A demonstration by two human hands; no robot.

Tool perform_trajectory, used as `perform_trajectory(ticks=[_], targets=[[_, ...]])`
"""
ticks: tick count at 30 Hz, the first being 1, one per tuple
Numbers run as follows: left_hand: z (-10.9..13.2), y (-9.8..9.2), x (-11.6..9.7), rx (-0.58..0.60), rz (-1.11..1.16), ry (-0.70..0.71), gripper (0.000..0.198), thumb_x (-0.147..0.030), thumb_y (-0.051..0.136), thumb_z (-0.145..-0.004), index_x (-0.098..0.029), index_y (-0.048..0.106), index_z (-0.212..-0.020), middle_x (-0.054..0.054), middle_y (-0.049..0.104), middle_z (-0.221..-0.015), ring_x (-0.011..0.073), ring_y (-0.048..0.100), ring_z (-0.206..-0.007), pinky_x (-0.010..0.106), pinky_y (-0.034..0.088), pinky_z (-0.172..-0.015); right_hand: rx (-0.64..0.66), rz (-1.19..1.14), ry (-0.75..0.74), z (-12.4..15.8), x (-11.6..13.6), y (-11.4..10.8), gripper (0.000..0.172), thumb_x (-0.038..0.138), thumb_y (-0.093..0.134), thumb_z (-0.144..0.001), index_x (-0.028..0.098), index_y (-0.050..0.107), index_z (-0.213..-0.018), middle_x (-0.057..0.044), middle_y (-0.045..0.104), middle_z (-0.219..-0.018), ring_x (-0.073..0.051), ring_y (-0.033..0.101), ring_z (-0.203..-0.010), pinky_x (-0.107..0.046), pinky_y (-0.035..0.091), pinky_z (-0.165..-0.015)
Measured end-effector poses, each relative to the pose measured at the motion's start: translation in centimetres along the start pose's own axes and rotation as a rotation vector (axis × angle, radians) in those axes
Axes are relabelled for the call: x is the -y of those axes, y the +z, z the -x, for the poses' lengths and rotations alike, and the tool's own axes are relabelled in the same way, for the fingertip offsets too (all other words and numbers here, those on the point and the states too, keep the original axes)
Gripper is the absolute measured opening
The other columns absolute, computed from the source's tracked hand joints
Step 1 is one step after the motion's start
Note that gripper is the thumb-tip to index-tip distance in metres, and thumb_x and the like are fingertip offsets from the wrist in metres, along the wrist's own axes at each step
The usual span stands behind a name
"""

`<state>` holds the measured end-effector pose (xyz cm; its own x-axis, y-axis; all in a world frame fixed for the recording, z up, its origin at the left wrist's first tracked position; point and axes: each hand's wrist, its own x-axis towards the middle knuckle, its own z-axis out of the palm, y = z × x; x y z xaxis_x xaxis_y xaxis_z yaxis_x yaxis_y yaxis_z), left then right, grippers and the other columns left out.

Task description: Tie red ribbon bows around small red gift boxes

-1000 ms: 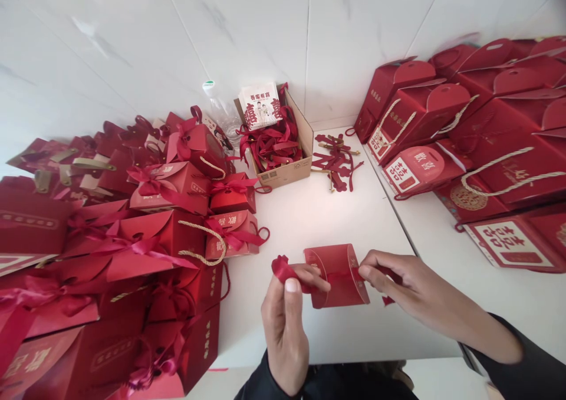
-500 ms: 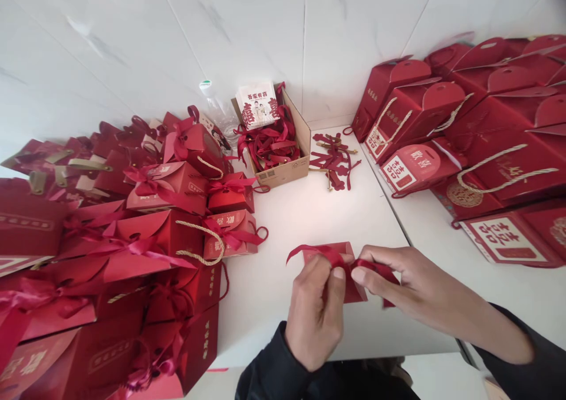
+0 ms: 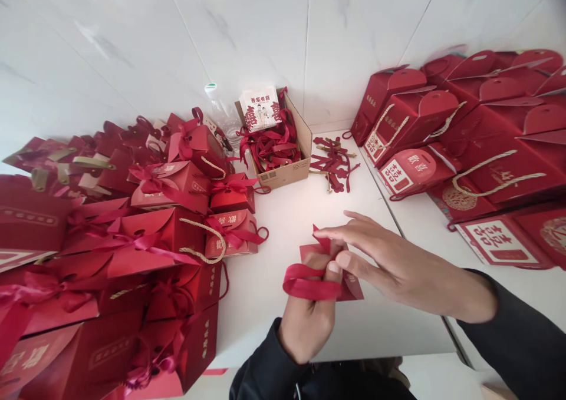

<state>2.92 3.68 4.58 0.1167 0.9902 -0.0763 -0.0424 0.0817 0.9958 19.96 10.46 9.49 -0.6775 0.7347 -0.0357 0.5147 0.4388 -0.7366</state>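
A small red gift box [image 3: 352, 289] lies on the white table, partly covered by both hands. My left hand [image 3: 309, 328] is closed, pinching a red ribbon [image 3: 312, 289] over the box. A loop of that ribbon hangs across the back of my left fingers, and a pointed ribbon end sticks up beyond them. My right hand [image 3: 387, 264] reaches in from the right with its fingers stretched out and apart. Its thumb is against or very near my left fingertips, and its index finger is by the upright ribbon end. The ribbon's crossing point is hidden by the fingers.
Finished-looking red boxes with bows [image 3: 145, 241] crowd the left. A cardboard box [image 3: 283, 176] of ribbons and printed cards stands at the back, beside a clear bottle [image 3: 221, 111] and a ribbon-and-cord pile [image 3: 333, 164]. Larger red boxes with rope handles [image 3: 490, 146] line the right.
My right hand has let go of the dark red bunch of ribbon and opened, moving slightly left over my left hand. A ribbon loop now lies over my left fingers.
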Motion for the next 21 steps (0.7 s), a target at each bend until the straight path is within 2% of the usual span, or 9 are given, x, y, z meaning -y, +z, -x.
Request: perform_trajectory(ticks=[2, 4, 6, 7, 9, 11, 15, 17, 21], targets=[[0.0, -0.2, -0.2, -0.007, 0.029, -0.039, 0.028, -0.044, 0.055, -0.104, -0.025, 0.072, -0.091, 0.006, 0.069, -0.085, 0.0239, 0.065, -0.079, 0.039, 0.056, -0.075, -0.017, 0.049, -0.013, 0.3, -0.6, -0.1, 0.037, 0.052, 0.051, -0.105, 0.027, 0.071, -0.124, -0.006, 0.078, -0.111, -0.029, 0.067, -0.116, -0.06, 0.031, -0.121], [-0.1, -0.3, -0.2, -0.009, 0.035, -0.086, 0.032, -0.046, 0.052, -0.104, -0.025, 0.075, -0.095, 0.006, 0.071, -0.083, 0.0239, 0.065, -0.077, 0.04, 0.057, -0.074, -0.085, 0.057, -0.005, 0.9, -0.6, -0.4, 0.029, 0.049, 0.055, -0.103, 0.028, 0.075, -0.108, -0.004, 0.079, -0.099, -0.027, 0.07, -0.104, -0.054, 0.041, -0.114], [-0.2, -0.5, -0.1, -0.013, 0.046, -0.13, 0.035, -0.048, 0.051, -0.105, -0.025, 0.077, -0.103, 0.006, 0.073, -0.083, 0.0236, 0.067, -0.078, 0.04, 0.058, -0.078, -0.135, 0.014, 0.066, 1.8, -0.3, -0.8, 0.027, 0.046, 0.056, -0.102, 0.028, 0.076, -0.097, -0.003, 0.077, -0.089, -0.023, 0.071, -0.087, -0.042, 0.054, -0.093], [-0.3, -0.6, 0.0, -0.012, 0.059, -0.141, 0.036, -0.048, 0.051, -0.104, -0.024, 0.077, -0.105, 0.007, 0.074, -0.086, 0.0237, 0.069, -0.081, 0.04, 0.058, -0.081, -0.122, -0.028, 0.12, 2.3, -0.1, -0.9, 0.027, 0.045, 0.057, -0.102, 0.028, 0.075, -0.094, -0.002, 0.076, -0.085, -0.02, 0.07, -0.078, -0.036, 0.056, -0.08], [-0.4, -0.9, 0.2, 0.016, 0.087, -0.139, 0.032, -0.046, 0.056, -0.102, -0.023, 0.078, -0.104, 0.009, 0.077, -0.093, 0.0242, 0.072, -0.088, 0.04, 0.059, -0.086, -0.026, -0.127, 0.239, 3.2, 0.2, -1.1, 0.029, 0.049, 0.058, -0.101, 0.028, 0.076, -0.093, 0.0, 0.073, -0.075, -0.016, 0.066, -0.064, -0.028, 0.052, -0.061], [-0.5, -1.2, 0.2, 0.054, 0.112, -0.115, 0.024, -0.041, 0.062, -0.099, -0.022, 0.078, -0.099, 0.009, 0.078, -0.099, 0.0248, 0.074, -0.095, 0.039, 0.059, -0.088, 0.041, -0.193, 0.345, 3.8, 0.3, -0.9, 0.032, 0.056, 0.058, -0.099, 0.03, 0.075, -0.102, 0.0, 0.074, -0.076, -0.017, 0.067, -0.063, -0.024, 0.049, -0.053], [-0.6, -1.5, 0.1, 0.011, 0.036, 0.013, 0.008, -0.026, 0.073, -0.091, -0.022, 0.079, -0.088, 0.008, 0.076, -0.095, 0.023, 0.074, -0.088, 0.036, 0.061, -0.08, -0.078, -0.249, 0.439, 3.9, 0.0, 0.6, 0.039, 0.059, 0.048, -0.103, 0.029, 0.07, -0.114, -0.005, 0.077, -0.108, -0.021, 0.074, -0.089, -0.026, 0.057, -0.063], [-0.7, -1.7, 0.3, -0.024, -0.103, 0.132, 0.011, -0.018, 0.07, -0.092, -0.023, 0.079, -0.087, 0.008, 0.076, -0.094, 0.0218, 0.073, -0.085, 0.035, 0.061, -0.076, -0.094, -0.291, 0.425, 3.6, -0.1, 1.6, 0.039, 0.056, 0.045, -0.105, 0.028, 0.069, -0.116, -0.007, 0.076, -0.114, -0.022, 0.074, -0.096, -0.029, 0.061, -0.072], [-0.8, -2.2, 1.7, 0.001, -0.407, 0.468, 0.027, -0.012, 0.061, -0.096, -0.026, 0.078, -0.111, 0.008, 0.078, -0.101, 0.0232, 0.073, -0.095, 0.036, 0.061, -0.082, -0.095, -0.354, 0.378, 2.7, -0.2, 3.2, 0.04, 0.051, 0.043, -0.107, 0.027, 0.068, -0.128, -0.01, 0.074, -0.128, -0.025, 0.071, -0.115, -0.036, 0.062, -0.089]])
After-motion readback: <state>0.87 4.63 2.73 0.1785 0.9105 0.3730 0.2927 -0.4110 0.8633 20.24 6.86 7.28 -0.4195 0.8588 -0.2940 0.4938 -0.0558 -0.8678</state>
